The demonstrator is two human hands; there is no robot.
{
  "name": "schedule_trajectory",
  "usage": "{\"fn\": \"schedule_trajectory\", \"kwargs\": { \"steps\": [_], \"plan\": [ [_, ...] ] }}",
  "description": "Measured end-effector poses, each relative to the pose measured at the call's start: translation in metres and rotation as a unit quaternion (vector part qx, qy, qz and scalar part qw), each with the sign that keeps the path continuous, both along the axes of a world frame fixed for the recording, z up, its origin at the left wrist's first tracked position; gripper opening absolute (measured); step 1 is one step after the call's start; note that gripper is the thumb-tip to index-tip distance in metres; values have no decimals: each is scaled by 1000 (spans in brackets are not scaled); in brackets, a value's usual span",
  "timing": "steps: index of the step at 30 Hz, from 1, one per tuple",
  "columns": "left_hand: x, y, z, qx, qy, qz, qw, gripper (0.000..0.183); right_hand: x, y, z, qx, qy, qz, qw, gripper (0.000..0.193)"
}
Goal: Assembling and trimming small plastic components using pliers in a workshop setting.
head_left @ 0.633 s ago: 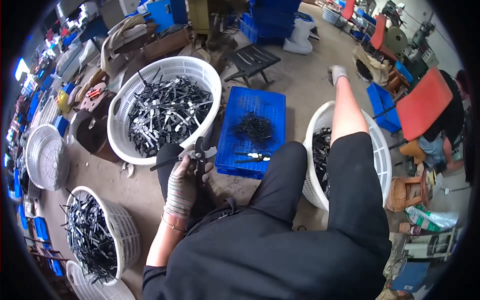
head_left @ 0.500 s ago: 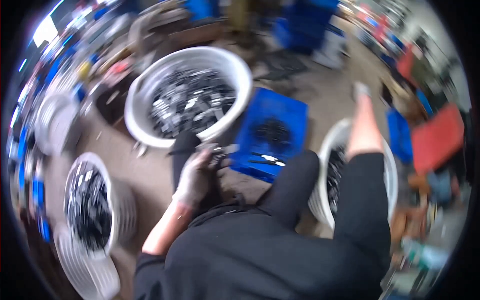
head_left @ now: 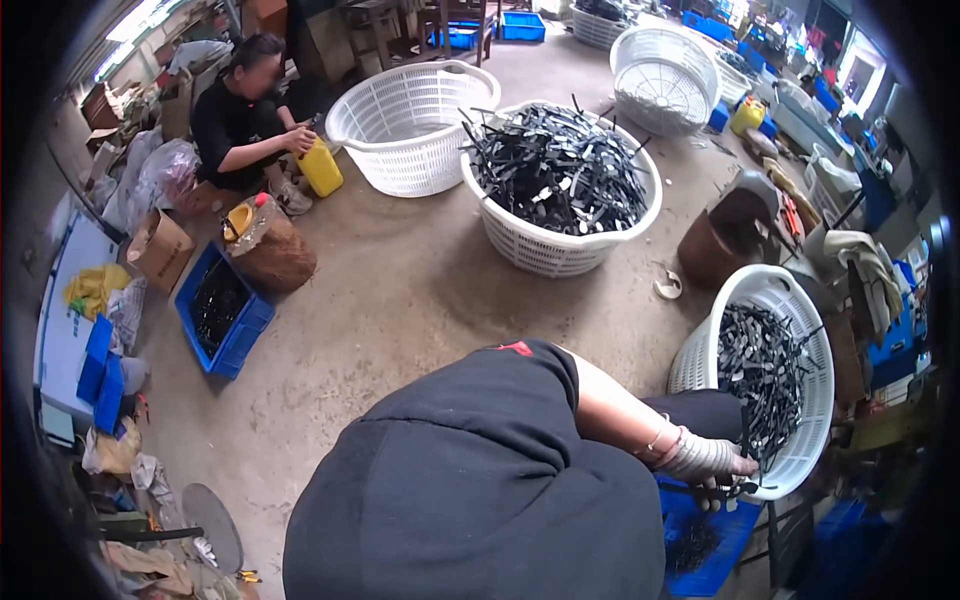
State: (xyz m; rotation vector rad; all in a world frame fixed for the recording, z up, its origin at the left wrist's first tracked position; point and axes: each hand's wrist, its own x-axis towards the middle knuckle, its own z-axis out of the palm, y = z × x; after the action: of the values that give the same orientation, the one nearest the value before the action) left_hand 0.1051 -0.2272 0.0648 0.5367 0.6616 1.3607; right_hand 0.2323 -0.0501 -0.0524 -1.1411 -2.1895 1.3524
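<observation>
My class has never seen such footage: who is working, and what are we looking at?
There is no machine here: a person works with their own hands. Every picture comes from the left one of two fisheye cameras worn on their head, so straight edges bend. In the latest view, the dark bulk at the bottom is their clothed body. Their left hand is at the edge of a white basket of dark strips, near something dark; whether it grips that is unclear. The right hand is out of sight. Lower in the picture is a blue crate with dark bits. Across the floor, a co-worker's hand touches a yellow jug.
</observation>
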Motion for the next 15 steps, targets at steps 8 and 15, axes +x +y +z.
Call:
{"fn": "schedule_trajectory", "kwargs": {
  "steps": [8, 15],
  "plan": [
    [-7, -8, 8, 21, 16, 21, 999, 45, 19, 29, -4, 14, -4, -36, 999, 21],
    [-11, -18, 20, 40, 80, -16, 996, 54, 276, 181, 28, 184, -108, -377, 902, 20]
  ]
}}
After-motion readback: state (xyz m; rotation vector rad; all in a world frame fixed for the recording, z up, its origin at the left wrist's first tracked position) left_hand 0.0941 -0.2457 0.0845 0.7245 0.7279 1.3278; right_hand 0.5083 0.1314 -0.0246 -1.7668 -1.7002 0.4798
